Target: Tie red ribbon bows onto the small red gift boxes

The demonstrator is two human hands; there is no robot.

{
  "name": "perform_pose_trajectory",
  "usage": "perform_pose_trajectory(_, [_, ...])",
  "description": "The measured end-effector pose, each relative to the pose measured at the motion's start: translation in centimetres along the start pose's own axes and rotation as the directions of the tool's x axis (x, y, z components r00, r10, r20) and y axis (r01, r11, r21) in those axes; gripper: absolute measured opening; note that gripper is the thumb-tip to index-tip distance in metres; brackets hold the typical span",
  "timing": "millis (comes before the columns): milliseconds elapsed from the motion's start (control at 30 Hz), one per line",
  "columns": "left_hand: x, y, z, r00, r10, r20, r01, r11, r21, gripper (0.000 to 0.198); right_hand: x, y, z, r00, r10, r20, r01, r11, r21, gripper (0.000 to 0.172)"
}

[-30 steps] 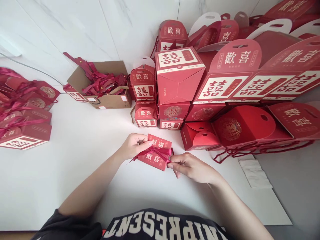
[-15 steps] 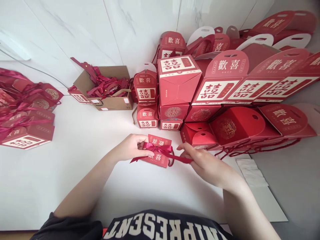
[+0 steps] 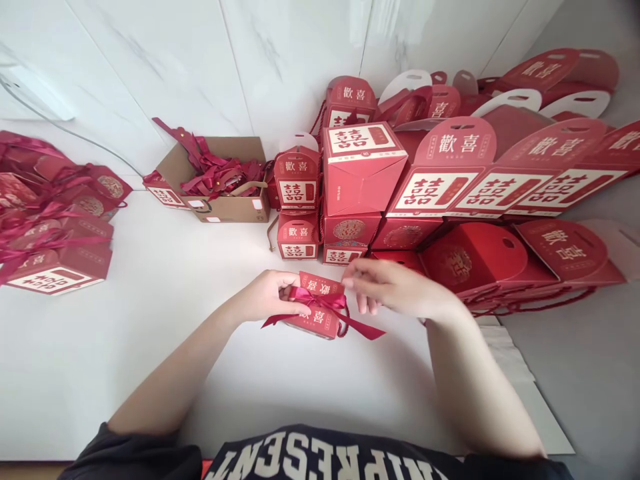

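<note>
A small red gift box [image 3: 320, 321] with gold characters lies on the white table [image 3: 175, 293], a dark red ribbon [image 3: 325, 303] tied across it with two tails trailing left and right. My left hand [image 3: 273, 295] is closed on the box's left end and the ribbon knot. My right hand [image 3: 390, 288] hovers just right of and above the box, fingers loosely spread and slightly blurred, holding nothing.
A brown cardboard box [image 3: 227, 203] full of red ribbons stands at the back. Stacked red gift boxes [image 3: 365, 173] fill the back right against the wall. Finished ribboned boxes [image 3: 55, 247] pile at the left. A white tissue [image 3: 505, 337] lies at the right.
My right hand pulled the right ribbon tail outward, then let it go and moved up beside the box. The left hand kept hold of the box.
</note>
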State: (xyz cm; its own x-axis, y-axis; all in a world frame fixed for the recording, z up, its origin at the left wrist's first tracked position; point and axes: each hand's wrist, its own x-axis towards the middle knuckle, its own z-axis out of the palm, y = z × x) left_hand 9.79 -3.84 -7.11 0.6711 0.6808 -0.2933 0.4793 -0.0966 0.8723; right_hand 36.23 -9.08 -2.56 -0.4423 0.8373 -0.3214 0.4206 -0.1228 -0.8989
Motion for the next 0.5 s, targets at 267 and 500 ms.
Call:
perform_pose_trajectory(267, [0.1, -0.2, -0.2, 1.0, -0.029, 0.012, 0.029, 0.999, 0.036, 0.033, 3.0, 2.9, 1.4, 0.956, 0.067, 0.284, -0.109, 0.985, 0.136, 0.039])
perform_pose_trajectory(500, [-0.2, 0.2, -1.0, 0.999, -0.033, -0.007, 0.033, 0.991, 0.13, 0.044, 3.6, 2.8, 2.0, 0.984, -0.009, 0.175, -0.015, 0.991, 0.132, 0.041])
